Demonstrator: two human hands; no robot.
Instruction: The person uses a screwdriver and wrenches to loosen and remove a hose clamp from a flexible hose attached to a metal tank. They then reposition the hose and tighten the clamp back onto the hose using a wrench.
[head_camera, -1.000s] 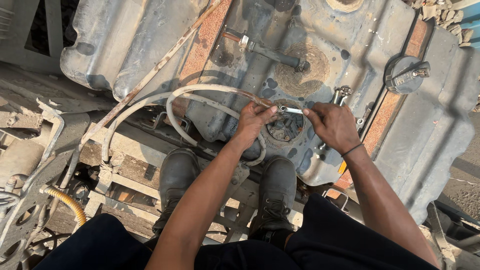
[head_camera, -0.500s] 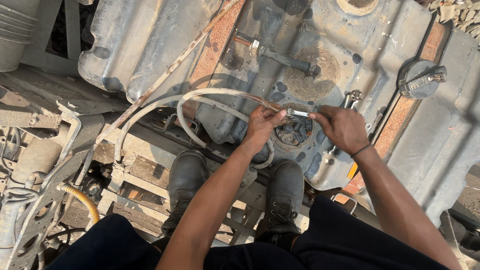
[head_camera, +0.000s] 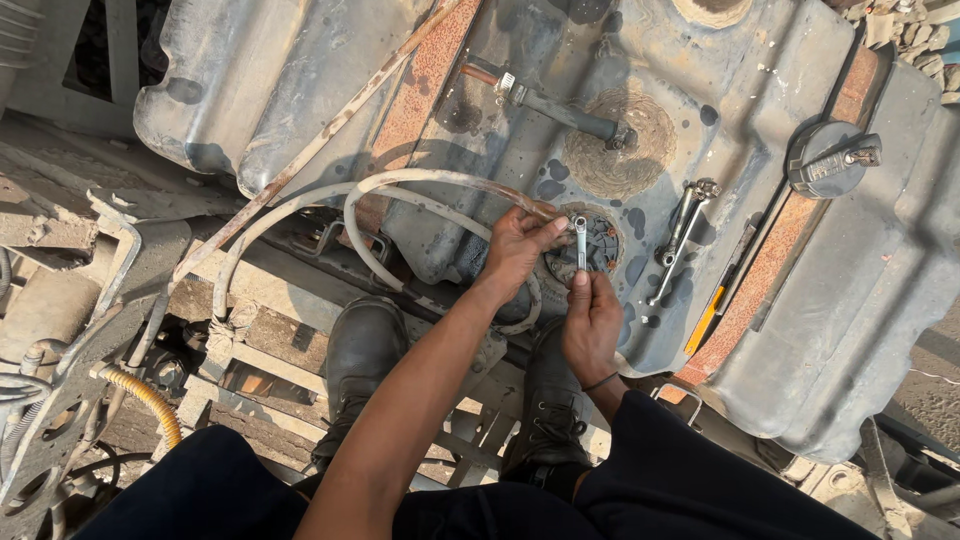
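The bottom frame edge cuts off both legs, and the 2 black boots stand on the frame rails. The right hand pinches the lower end of a small wrench between closed fingers. The left hand has curled fingers touching the wrench head and the pale hose. The round fitting under the wrench is partly hidden. Beyond it, the dusty grey tank carries a second wrench and a cap.

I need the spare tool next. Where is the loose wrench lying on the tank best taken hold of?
Take the loose wrench at mid-shaft, coming from above. It lies flat on the tank, slanting away from the person, its bulkier ends at top and bottom, and its slim middle bare, right of the right hand.
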